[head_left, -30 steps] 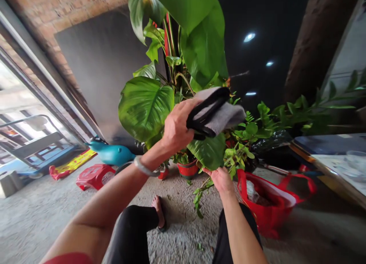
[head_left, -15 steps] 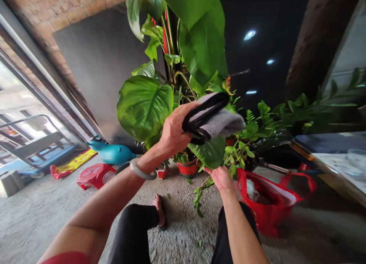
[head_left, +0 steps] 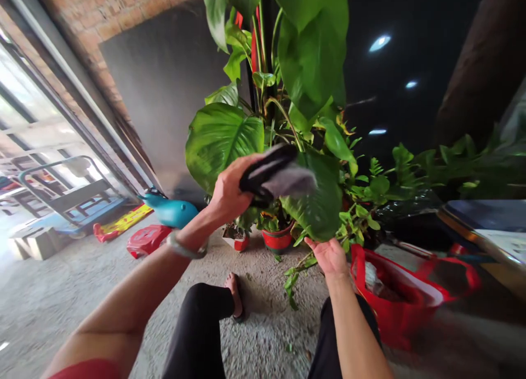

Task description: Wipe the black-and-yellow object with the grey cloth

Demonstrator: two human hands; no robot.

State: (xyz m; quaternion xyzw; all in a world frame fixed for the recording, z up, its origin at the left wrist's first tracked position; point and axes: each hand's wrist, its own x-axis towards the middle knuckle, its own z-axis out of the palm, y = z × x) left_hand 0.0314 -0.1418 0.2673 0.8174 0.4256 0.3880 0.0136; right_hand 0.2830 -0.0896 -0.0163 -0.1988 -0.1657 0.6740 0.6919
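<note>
My left hand (head_left: 233,188) is closed round a folded grey cloth with black edging (head_left: 267,173), which is blurred by motion. The cloth is in front of a large green leaf (head_left: 320,204) on a tall potted plant; whether they touch I cannot tell. My right hand (head_left: 331,257) is palm up at the lower tip of that leaf, one finger stretched out to the left. The leaf partly hides its other fingers. Another broad leaf (head_left: 224,141) spreads behind my left hand. The plant's red pot (head_left: 277,240) stands on the rough floor.
A red bag (head_left: 405,308) stands right of my right arm, near a table (head_left: 489,220). Leftward are a red stool (head_left: 148,240), a blue animal-shaped toy (head_left: 175,210), a yellow packet (head_left: 125,224) and a platform trolley (head_left: 72,201). A small pot (head_left: 237,239) sits beside the red one.
My left hand and the cloth have moved left and slightly down relative to the leaf, uncovering more of it. My right hand stays at the leaf's tip. The view has shifted a little left.
</note>
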